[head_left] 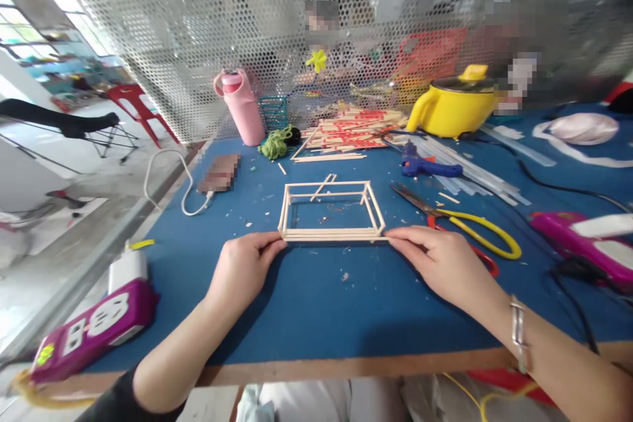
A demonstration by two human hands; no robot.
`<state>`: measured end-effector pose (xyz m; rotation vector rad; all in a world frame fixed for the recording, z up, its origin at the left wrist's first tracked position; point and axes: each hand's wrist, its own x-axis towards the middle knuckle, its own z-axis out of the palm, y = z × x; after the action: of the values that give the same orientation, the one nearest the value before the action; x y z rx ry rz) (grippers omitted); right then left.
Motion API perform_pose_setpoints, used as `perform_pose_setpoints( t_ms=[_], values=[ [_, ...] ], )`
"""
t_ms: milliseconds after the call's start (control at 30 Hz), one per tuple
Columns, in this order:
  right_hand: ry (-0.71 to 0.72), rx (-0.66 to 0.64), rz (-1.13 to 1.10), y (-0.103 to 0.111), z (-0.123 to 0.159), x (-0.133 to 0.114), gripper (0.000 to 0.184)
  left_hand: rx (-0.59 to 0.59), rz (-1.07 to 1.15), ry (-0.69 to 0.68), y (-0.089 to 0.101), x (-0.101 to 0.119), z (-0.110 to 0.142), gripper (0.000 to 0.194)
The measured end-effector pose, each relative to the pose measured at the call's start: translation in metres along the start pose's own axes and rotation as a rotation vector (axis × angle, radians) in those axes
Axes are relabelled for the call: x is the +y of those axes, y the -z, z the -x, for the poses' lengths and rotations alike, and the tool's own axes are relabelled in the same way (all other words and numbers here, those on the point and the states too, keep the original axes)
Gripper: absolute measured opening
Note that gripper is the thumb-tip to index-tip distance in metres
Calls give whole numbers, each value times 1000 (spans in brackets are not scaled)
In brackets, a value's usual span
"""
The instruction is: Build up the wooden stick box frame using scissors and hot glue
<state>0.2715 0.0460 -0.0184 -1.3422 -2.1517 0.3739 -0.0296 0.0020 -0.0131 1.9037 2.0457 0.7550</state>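
A small box-shaped frame of thin wooden sticks [326, 184] stands on the blue table before me. Along its front side runs a wooden stick [336, 238], lying close against the frame's front bars. My left hand [244, 267] pinches at the left end, thumb and forefinger together at the frame's front left corner. At the other end, my right hand [435, 254] has its fingertips closed on the stick's tip, just past the front right corner. Beyond the frame's back bars lie two short stick pieces [324, 187], crossing its rear edge in view.
Scissors [465, 221] and a blue glue gun [430, 166] lie right, near clear glue sticks [475, 168]. Behind are a stick pile [356, 130], green yarn [277, 144], a pink bottle [243, 109] and a yellow pot [450, 109]. Purple power strips [93, 330] flank the table.
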Motion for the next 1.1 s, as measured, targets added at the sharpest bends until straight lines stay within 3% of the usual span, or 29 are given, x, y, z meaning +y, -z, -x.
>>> perform_pose_setpoints(
  t_ms=[1100],
  values=[
    [12,18,-40,1,0,-3,18,5,-50,13,0,-4,3,35]
  ],
)
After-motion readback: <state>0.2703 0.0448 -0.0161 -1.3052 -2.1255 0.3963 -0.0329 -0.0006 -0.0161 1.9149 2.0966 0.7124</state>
